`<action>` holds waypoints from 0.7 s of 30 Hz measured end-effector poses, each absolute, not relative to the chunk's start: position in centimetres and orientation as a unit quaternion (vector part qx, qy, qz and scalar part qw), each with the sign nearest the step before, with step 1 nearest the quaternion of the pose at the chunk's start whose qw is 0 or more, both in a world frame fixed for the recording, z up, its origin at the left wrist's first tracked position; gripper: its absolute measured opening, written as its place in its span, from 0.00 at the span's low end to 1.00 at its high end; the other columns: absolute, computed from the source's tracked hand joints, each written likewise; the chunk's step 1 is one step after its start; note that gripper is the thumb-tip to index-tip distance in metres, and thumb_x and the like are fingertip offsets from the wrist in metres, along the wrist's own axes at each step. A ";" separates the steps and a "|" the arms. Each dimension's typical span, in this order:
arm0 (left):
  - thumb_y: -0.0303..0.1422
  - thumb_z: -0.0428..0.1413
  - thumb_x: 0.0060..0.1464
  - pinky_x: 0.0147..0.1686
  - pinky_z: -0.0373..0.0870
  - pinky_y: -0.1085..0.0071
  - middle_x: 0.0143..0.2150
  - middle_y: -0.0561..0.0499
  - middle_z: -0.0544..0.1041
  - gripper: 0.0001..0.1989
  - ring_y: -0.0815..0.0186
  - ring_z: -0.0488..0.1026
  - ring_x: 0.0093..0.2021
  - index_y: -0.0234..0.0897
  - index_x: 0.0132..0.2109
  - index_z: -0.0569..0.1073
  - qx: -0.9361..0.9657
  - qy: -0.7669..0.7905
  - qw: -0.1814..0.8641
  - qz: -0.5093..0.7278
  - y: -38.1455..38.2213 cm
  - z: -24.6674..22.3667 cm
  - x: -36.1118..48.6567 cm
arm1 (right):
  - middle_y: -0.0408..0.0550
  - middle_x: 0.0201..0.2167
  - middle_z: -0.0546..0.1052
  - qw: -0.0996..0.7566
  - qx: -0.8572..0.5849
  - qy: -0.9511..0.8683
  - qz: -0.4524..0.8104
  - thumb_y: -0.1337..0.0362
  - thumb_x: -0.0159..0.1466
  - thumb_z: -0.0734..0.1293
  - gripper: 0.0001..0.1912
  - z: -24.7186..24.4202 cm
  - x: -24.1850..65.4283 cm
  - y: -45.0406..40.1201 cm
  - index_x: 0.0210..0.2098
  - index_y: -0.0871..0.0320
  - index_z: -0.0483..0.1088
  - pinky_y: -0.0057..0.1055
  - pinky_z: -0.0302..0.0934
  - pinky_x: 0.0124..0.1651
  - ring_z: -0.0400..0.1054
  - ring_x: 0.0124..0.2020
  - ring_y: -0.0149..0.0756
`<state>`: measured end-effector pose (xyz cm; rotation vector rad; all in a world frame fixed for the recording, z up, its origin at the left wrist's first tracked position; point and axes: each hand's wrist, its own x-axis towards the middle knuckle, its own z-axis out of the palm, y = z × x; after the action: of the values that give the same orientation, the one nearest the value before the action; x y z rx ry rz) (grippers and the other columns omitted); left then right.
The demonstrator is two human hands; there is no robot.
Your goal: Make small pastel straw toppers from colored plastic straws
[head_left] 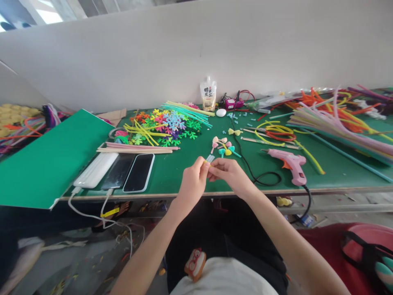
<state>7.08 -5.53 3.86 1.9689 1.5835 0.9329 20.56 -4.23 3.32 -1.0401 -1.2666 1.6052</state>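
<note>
Both hands meet over the table's front edge with fingertips pinched together. My left hand is closed on a small yellow piece, which looks like a bit of pipe cleaner. My right hand is closed on the same spot, its fingers covering most of the piece. A pale translucent strip shows just past the fingertips; whether it is held or lies on the table, I cannot tell. Just beyond lie several small fuzzy pastel shapes on short stems. A yellow bow-like piece lies behind them.
A pink glue gun lies to the right, its black cord near the edge. Two phones and a white power bank sit left. Colourful snowflake shapes, pipe cleaner bundles, a pouch and a green board surround them.
</note>
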 end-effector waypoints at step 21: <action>0.40 0.47 0.55 0.13 0.43 0.81 0.13 0.62 0.54 0.15 0.78 0.49 0.12 0.37 0.25 0.58 0.514 0.500 0.553 0.425 -4.1 2.6 7.7 | 0.46 0.21 0.70 0.238 -0.437 -0.866 -0.034 0.73 0.62 0.55 0.12 3.0 20.7 -3.9 0.26 0.61 0.66 0.27 0.46 0.25 0.60 0.23 0.29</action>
<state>7.68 -4.08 2.58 1.2145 1.1809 1.0045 20.67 -3.86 3.02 -1.1982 -2.3734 -0.0927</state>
